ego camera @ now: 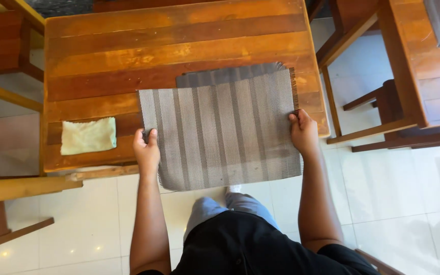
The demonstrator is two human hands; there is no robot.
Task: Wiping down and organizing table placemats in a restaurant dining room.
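Head view, looking straight down: one wooden plank worktop, two hands, two placemats, one cloth. Left hand pinches the left edge of the striped grey woven placemat, thumb on top, fingers curled under the edge. Right hand pinches the same placemat at its right edge, just below the frayed fringe, fingers pressed together. This placemat lies flat, its near part overhanging the worktop's front edge, above the white tiled floor. A second, darker placemat lies under it, only its far strip and a frayed right corner showing. One pale green folded cloth sits on the worktop well left of the left hand, near the front-left corner, apart from both placemats. Far half of the worktop is bare wood, open room there; right edge of the worktop is just beside the right hand. Wooden chair parts stand to the right, a second wooden table at far right
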